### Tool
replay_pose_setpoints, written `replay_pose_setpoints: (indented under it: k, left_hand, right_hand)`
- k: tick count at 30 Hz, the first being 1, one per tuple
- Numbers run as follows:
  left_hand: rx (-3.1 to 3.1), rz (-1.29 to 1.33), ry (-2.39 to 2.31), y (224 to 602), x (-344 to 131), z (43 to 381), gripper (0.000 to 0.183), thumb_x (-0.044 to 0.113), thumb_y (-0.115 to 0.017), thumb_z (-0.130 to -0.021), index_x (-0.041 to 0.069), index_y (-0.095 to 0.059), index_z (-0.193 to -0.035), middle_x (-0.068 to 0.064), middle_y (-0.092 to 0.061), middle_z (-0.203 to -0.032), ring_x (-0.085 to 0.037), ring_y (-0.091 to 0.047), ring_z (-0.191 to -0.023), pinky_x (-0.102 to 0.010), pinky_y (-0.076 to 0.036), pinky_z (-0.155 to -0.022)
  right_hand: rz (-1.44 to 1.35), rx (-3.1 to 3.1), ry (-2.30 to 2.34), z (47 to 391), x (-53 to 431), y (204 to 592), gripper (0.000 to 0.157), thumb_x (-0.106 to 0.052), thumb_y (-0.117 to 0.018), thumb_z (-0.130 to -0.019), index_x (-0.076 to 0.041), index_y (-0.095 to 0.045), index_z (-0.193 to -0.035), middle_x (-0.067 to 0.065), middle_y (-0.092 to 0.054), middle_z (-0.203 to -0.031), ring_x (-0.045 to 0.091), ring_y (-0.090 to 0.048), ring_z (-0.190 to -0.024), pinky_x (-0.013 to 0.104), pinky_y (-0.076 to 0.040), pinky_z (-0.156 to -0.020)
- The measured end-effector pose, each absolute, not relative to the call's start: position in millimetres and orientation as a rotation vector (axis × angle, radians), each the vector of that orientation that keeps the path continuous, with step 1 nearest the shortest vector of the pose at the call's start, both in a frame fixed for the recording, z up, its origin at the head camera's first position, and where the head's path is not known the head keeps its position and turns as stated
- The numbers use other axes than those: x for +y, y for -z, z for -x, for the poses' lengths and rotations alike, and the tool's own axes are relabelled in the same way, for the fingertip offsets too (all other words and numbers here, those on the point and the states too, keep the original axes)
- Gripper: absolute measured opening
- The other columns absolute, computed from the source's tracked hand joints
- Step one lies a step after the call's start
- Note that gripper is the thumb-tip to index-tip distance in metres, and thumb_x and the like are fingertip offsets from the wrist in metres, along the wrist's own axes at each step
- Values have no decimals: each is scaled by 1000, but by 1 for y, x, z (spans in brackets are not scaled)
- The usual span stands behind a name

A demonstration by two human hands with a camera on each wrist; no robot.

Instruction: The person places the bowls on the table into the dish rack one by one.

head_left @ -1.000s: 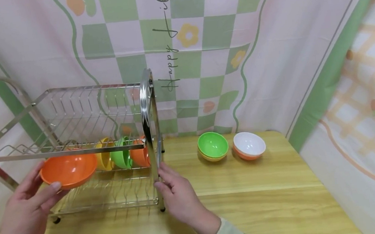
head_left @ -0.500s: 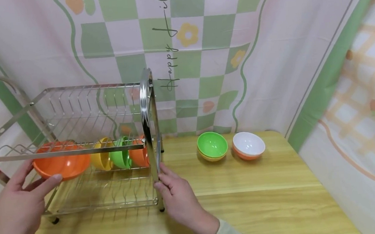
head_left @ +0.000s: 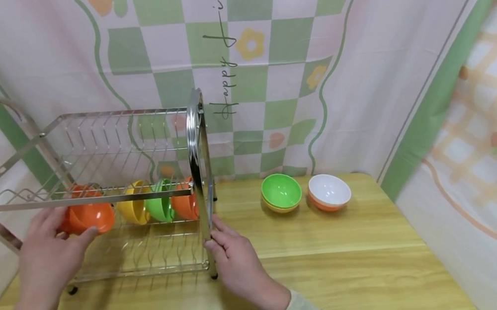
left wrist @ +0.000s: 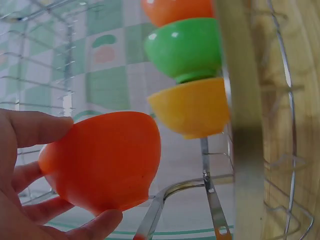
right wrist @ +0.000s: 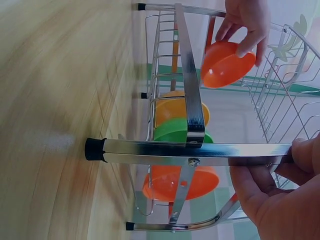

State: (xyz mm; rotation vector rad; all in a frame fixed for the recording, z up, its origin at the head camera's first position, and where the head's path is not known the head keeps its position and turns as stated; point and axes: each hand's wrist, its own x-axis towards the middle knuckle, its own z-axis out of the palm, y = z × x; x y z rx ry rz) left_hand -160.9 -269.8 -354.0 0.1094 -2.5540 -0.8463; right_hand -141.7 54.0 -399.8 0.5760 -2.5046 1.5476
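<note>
My left hand (head_left: 53, 248) holds an orange bowl (head_left: 94, 217) between the two tiers of a metal dish rack (head_left: 100, 199). In the left wrist view, thumb and fingers grip this bowl (left wrist: 107, 160) at its rim and base, and it is tipped on its side. To its right on the lower tier, a yellow bowl (head_left: 133, 208), a green bowl (head_left: 159, 206) and another orange bowl (head_left: 184, 204) stand on edge in a row. My right hand (head_left: 239, 260) grips the rack's right front upright (right wrist: 240, 154), thumb on one side and fingers on the other.
On the wooden table (head_left: 354, 269), right of the rack, a green bowl (head_left: 281, 191) sits in a yellow one (head_left: 282, 209). Beside them is a white-lined bowl (head_left: 330, 191) with orange below. The upper tier hangs low over my left hand. A patterned curtain (head_left: 252, 5) is behind.
My left hand has moved the orange bowl in under the upper tier and turned it from nearly level onto its side, in line with the other bowls. My right hand stays on the upright.
</note>
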Motion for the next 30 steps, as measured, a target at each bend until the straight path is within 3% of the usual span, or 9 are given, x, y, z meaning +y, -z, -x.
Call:
replay_pose_setpoints:
  k: [2, 6, 15, 21, 30]
  left_hand:
    - [-2604, -47, 769, 356, -270, 166, 75, 24, -79, -86, 1, -44, -148, -30, -40, -141, -52, -49, -110, -63, -46, -81]
    - [-2690, 45, 713, 359, -269, 179, 72, 22, -77, -87, 1, -45, -148, -33, -40, -139, -55, -43, -113, -69, -39, -80]
    - [-2747, 118, 585, 367, -268, 197, 62, 11, -75, -79, -7, -55, -135, -36, -53, -114, -51, -50, -94, -62, -44, -67]
    - [-2797, 187, 558, 369, -273, 211, 69, 5, -70, -78, -2, -49, -143, -41, -49, -125, -60, -47, -102, -72, -39, -81]
    - [-2865, 232, 533, 373, -280, 227, 60, 4, -70, -77, -4, -54, -134, -36, -56, -115, -53, -54, -94, -64, -45, -74]
  right_hand:
    - [-579, -2505, -1543, 142, 54, 400, 29, -20, -52, -105, -5, -69, -123, 14, -38, -153, 31, -42, -135, 43, -38, -105]
    - [-580, -2503, -1533, 143, 55, 400, 28, -20, -52, -105, -4, -71, -120, 14, -39, -153, 30, -42, -135, 45, -37, -106]
    - [-588, -2515, -1512, 142, 55, 399, 28, -20, -52, -105, -4, -70, -122, 15, -38, -152, 33, -42, -134, 45, -36, -106]
    - [-584, -2515, -1551, 142, 56, 400, 29, -20, -52, -105, -4, -69, -123, 14, -36, -154, 33, -40, -135, 45, -35, -106]
    - [-579, -2527, -1564, 142, 56, 400, 30, -20, -53, -105, -3, -67, -126, 12, -35, -155, 29, -39, -135, 42, -35, -106]
